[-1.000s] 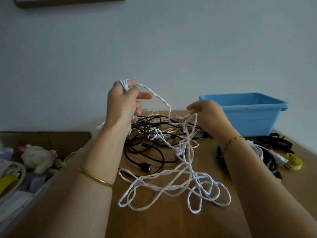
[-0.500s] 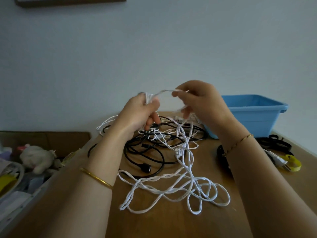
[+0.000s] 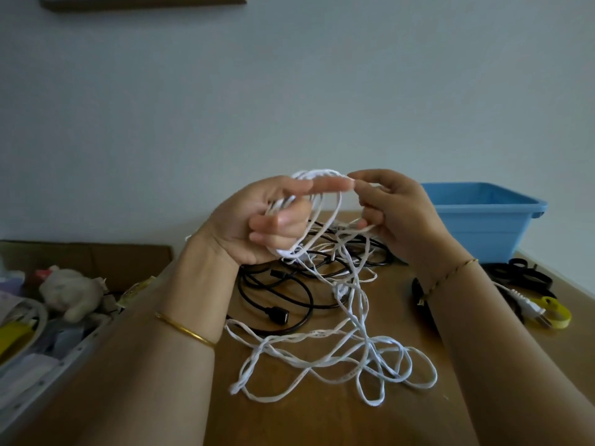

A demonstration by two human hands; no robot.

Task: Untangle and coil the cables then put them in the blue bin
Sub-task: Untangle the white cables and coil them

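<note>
Wooden table (image 3: 322, 420): fills the lower frame, pale wall behind.

Blue bin (image 3: 483, 226): far right corner of the table, upright. Its inside is not visible from this angle.

White cable (image 3: 322, 365): most of it lies in loose, crossing loops on the near middle of the table. Several strands rise from there to both hands, well apart from the bin.

Black cable (image 3: 289, 297): curled on the table behind the white loops and under the raised hands, plug end lying flat. White strands cross over it.

Left hand (image 3: 257, 226): raised, palm toward the camera. Forefinger is straight and points right; the other fingers curl over a small coil of white cable wound around the hand.

Right hand (image 3: 402, 217): raised just beside the left forefinger tip. Thumb and forefinger pinch the white cable at the top of the coil; the remaining fingers are curled, with a strand passing below them.

Plush toy (image 3: 69, 291): among clutter left of the table.

Yellow strap (image 3: 557, 317): right table edge.
</note>
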